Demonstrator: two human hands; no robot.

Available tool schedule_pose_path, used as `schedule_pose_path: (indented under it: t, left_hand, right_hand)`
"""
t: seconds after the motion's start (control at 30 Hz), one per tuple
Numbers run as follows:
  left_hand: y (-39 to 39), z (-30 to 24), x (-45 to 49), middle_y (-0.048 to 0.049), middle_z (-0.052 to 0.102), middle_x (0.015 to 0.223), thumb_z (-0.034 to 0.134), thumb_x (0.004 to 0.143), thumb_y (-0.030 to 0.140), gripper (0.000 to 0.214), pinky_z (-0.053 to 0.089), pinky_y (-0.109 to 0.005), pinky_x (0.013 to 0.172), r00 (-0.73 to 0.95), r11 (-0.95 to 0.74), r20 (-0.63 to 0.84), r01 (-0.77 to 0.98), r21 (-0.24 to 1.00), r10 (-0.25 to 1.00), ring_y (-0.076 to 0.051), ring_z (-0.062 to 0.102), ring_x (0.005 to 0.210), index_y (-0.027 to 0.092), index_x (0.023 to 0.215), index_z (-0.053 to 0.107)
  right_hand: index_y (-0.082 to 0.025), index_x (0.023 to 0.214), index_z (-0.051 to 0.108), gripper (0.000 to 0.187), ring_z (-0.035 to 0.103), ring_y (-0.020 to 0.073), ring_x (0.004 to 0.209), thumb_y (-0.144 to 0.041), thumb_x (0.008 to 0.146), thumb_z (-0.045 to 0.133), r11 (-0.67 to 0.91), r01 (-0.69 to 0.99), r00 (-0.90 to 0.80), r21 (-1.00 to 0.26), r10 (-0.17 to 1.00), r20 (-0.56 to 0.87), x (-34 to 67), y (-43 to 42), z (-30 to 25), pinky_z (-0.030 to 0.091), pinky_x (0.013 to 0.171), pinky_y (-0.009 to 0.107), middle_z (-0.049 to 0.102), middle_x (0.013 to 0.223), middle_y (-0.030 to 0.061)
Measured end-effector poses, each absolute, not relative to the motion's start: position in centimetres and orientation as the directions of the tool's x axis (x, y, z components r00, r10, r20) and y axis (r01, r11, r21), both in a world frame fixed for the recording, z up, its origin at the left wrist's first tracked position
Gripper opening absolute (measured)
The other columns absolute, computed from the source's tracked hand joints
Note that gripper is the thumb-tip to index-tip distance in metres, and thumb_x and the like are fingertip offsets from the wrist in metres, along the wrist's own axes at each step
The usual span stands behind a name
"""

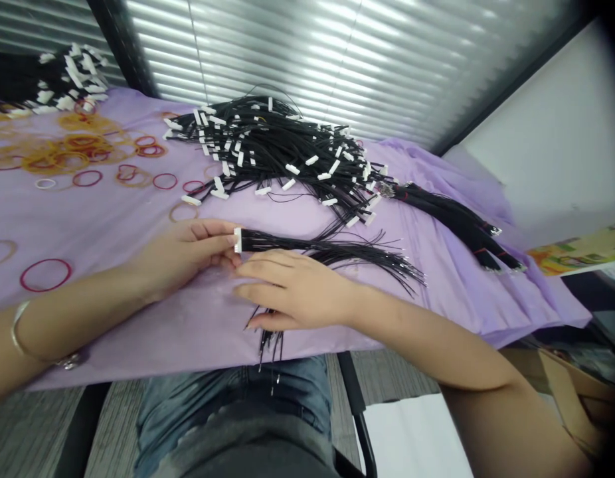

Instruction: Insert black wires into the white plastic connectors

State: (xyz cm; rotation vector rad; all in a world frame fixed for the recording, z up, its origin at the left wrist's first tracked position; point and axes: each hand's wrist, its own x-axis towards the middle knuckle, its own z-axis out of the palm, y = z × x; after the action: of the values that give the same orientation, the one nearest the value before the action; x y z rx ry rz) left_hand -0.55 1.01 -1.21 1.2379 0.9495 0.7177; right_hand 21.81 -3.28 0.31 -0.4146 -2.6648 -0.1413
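Between two hands [185, 255], one wire harness [287, 242]

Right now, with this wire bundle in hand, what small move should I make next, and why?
Probably gather the loose black wire ends with your right hand: they hang past the edge of the lilac cloth while your left hand pinches the white connector.

Wire bundle [307, 244]: thin black strands, multiple, gathered side by side. One end set in a white plastic connector [237, 239], pinched in the left hand [185, 252]. Opposite ends fan out loose, metal-tipped, over a lilac cloth [138, 345]. Further black strands [270, 342] hang below the right hand [292, 289], past the cloth's edge.
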Motion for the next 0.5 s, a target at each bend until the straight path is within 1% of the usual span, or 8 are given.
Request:
schedule_pose_path:
  t: [0.03, 0.1, 0.17, 0.27, 0.33, 0.37, 0.43, 0.5]
  left_hand:
    - [1.1, -1.2, -0.6, -0.0037, 0.071, 0.078, 0.072, 0.078, 0.027, 0.021, 0.053, -0.021, 0.068, 0.409, 0.19, -0.19, 0.041, 0.981, 0.893, -0.012, 0.064, 0.069, 0.011, 0.091, 0.069]
    - [1.4, -0.9, -0.6, -0.0029, 0.071, 0.082, 0.07, 0.08, 0.023, 0.015, 0.054, -0.022, 0.074, 0.334, 0.168, -0.164, 0.018, 0.986, 0.928, -0.012, 0.064, 0.074, 0.011, 0.087, 0.068]
    - [1.5, -0.5, -0.6, -0.0009, 0.07, 0.084, 0.067, 0.083, 0.021, 0.011, 0.053, -0.022, 0.08, 0.304, 0.17, -0.165, 0.01, 0.985, 0.938, -0.011, 0.063, 0.078, 0.011, 0.088, 0.067]
    - [1.3, 0.0, -0.7, 0.0005, 0.069, 0.085, 0.065, 0.086, 0.023, 0.012, 0.05, -0.021, 0.083, 0.313, 0.141, -0.162, 0.088, 0.986, 0.936, -0.01, 0.062, 0.08, 0.012, 0.092, 0.067]
    - [1.1, 0.3, -0.8, 0.0003, 0.068, 0.082, 0.064, 0.087, 0.026, 0.014, 0.048, -0.023, 0.081, 0.308, 0.084, -0.124, 0.139, 0.987, 0.943, -0.011, 0.061, 0.078, 0.013, 0.09, 0.067]
    - [1.0, 0.5, -0.9, 0.0003, 0.067, 0.08, 0.063, 0.087, 0.028, 0.015, 0.046, -0.024, 0.079, 0.308, 0.04, -0.092, 0.17, 0.985, 0.947, -0.012, 0.059, 0.076, 0.013, 0.088, 0.067]
    - [0.7, 1.0, -1.1, 0.0006, 0.065, 0.077, 0.062, 0.088, 0.031, 0.018, 0.042, -0.024, 0.076, 0.311, -0.082, -0.007, 0.272, 0.959, 0.95, -0.012, 0.056, 0.074, 0.014, 0.083, 0.066]
    - [0.4, 1.6, -1.5, 0.0008, 0.065, 0.08, 0.06, 0.09, 0.034, 0.021, 0.04, -0.025, 0.079, 0.32, -0.201, 0.082, 0.358, 0.912, 0.944, -0.012, 0.054, 0.078, 0.015, 0.083, 0.065]
  right_hand:
    - [-0.012, 0.12, 0.065, 0.045, 0.05, 0.0214, 0.131, -0.049, 0.099, 0.051, 0.944, 0.329, -0.884, -0.002, 0.308, 0.353, 21.8, -3.2, 0.1, 0.041, 0.114, 0.034, 0.058, 0.136, 0.0121]
    - [-0.011, 0.133, 0.059, 0.057, 0.043, 0.0218, 0.14, -0.054, 0.096, 0.054, 0.905, 0.417, -0.881, -0.084, 0.425, 0.209, 21.9, -2.8, -0.3, 0.034, 0.121, 0.033, 0.048, 0.148, 0.0131]
    - [-0.009, 0.143, 0.05, 0.067, 0.041, 0.0229, 0.142, -0.057, 0.097, 0.052, 0.844, 0.514, -0.838, -0.153, 0.532, 0.12, 22.2, -2.2, -0.6, 0.033, 0.121, 0.033, 0.043, 0.153, 0.0136]
    - [-0.003, 0.15, 0.039, 0.079, 0.042, 0.0308, 0.14, -0.062, 0.098, 0.042, 0.748, 0.642, -0.746, -0.165, 0.66, 0.09, 22.7, -1.4, -0.7, 0.036, 0.118, 0.044, 0.039, 0.153, 0.0206]
    - [-0.004, 0.151, 0.039, 0.079, 0.038, 0.0334, 0.143, -0.063, 0.098, 0.041, 0.687, 0.714, -0.68, -0.135, 0.727, 0.096, 23.1, -0.9, -0.7, 0.032, 0.119, 0.049, 0.035, 0.155, 0.0228]
    - [-0.006, 0.151, 0.04, 0.078, 0.034, 0.0339, 0.145, -0.064, 0.098, 0.041, 0.655, 0.745, -0.65, -0.127, 0.756, 0.079, 23.2, -0.7, -0.8, 0.028, 0.121, 0.05, 0.031, 0.157, 0.0224]
    - [-0.01, 0.151, 0.04, 0.077, 0.027, 0.0344, 0.149, -0.065, 0.098, 0.039, 0.595, 0.791, -0.601, -0.144, 0.799, 0.0, 23.5, -0.4, -1.1, 0.024, 0.122, 0.051, 0.026, 0.16, 0.0199]
    - [-0.014, 0.153, 0.038, 0.078, 0.022, 0.0346, 0.15, -0.069, 0.097, 0.035, 0.548, 0.813, -0.569, -0.197, 0.82, -0.065, 23.7, -0.1, -1.4, 0.025, 0.122, 0.051, 0.022, 0.162, 0.0167]
